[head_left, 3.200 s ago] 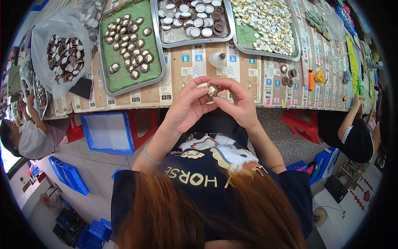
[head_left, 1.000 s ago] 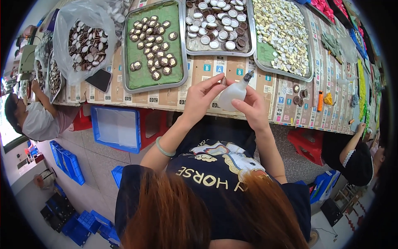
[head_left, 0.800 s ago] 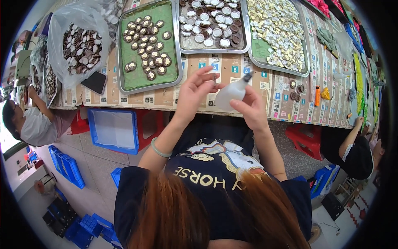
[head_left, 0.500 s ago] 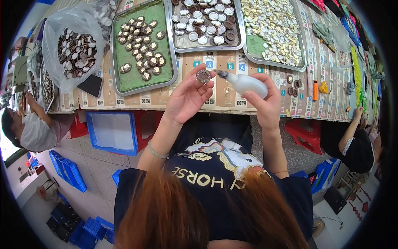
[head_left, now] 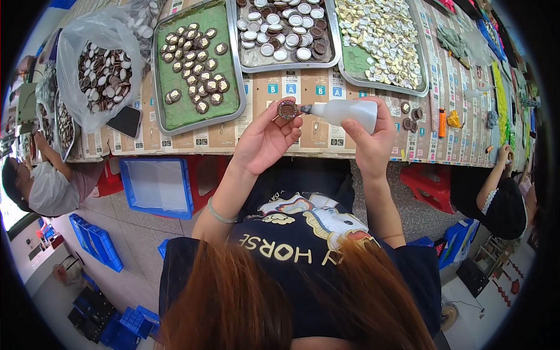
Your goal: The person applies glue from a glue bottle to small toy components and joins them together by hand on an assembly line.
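Between its thumb and fingers my left hand (head_left: pixel 263 137) pinches a brown bottle cap (head_left: pixel 287 109), its hollow side showing and its rim dotted with colour. My right hand (head_left: pixel 374 133) is wrapped round a white squeeze bottle (head_left: pixel 350 113), which lies nearly level in the air. The bottle's dark, smudged nozzle (head_left: pixel 305 109) points left and is at the cap's right edge; whether it touches cannot be made out. Beyond my hands, a green-lined metal tray (head_left: pixel 169 111) holds brown caps with pale pieces on them.
A middle tray (head_left: pixel 286 68) holds white and brown caps; a right tray (head_left: pixel 357 64) holds small cream-gold pieces. Left are a plastic bag (head_left: pixel 70 70) of caps and a black phone (head_left: pixel 125 121). Loose caps (head_left: pixel 412 119) and an orange lighter (head_left: pixel 442 123) lie right. Co-workers sit either side.
The squeeze bottle has tipped to nearly level, its nozzle now lower and beside the cap. The cap has turned slightly in my left hand. The view has shifted a little.
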Available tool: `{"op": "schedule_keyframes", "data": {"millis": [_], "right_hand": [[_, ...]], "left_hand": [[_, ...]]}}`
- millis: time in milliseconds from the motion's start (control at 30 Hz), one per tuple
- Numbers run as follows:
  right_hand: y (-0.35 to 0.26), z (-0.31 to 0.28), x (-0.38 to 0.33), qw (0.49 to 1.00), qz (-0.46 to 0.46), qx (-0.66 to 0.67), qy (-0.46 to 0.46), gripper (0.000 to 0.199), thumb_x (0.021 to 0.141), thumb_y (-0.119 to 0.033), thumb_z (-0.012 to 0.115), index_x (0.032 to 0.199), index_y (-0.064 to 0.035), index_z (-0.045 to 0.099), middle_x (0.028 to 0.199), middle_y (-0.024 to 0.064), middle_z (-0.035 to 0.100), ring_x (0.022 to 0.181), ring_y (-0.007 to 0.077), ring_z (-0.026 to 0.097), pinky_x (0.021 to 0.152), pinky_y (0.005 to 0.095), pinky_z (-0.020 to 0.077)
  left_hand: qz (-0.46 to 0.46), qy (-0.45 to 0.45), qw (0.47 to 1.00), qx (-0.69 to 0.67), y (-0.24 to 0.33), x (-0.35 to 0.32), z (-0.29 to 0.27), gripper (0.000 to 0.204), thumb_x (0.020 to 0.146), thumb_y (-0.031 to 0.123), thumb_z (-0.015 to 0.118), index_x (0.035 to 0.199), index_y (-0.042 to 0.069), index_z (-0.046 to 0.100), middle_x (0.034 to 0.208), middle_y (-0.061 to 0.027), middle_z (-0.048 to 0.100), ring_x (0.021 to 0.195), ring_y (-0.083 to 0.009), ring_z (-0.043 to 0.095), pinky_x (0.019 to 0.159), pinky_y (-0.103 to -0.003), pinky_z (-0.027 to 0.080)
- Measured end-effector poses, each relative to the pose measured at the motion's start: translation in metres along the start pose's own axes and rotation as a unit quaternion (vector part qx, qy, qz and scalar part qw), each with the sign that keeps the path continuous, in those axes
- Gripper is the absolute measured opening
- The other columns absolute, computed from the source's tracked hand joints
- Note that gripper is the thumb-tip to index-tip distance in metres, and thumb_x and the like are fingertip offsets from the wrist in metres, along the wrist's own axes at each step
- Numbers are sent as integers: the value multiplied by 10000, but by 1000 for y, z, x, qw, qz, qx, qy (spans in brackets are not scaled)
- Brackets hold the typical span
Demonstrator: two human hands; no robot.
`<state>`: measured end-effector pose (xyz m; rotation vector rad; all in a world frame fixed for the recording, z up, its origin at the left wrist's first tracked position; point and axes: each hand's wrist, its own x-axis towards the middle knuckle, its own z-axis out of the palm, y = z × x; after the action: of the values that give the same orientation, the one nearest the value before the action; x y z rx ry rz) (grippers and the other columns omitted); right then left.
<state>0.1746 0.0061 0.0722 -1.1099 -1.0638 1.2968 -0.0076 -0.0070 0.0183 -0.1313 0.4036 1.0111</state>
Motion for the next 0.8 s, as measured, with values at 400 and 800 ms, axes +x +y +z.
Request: {"op": "schedule_keyframes", "data": {"millis": [400, 800], "right_hand": [[4, 1, 1, 998, 5, -58, -8, 296, 680, -66, 692, 886, -12, 486, 833, 59, 570, 749, 91, 545, 638, 206, 455], [1, 3, 1, 998, -1, -69, -8, 287, 682, -66, 690, 881, -17, 490, 831, 46, 563, 739, 79, 533, 623, 196, 444]], "left_hand": [[-9, 3, 999, 40, -2, 3, -4, 308, 893, 259, 380, 1063, 26, 489, 945, -89, 559, 798, -150, 524, 737, -276, 438], [-1, 2, 999, 48, 0, 0, 0, 310, 894, 260, 376, 1068, 26, 483, 947, -96, 555, 790, -147, 517, 727, -278, 444]]}}
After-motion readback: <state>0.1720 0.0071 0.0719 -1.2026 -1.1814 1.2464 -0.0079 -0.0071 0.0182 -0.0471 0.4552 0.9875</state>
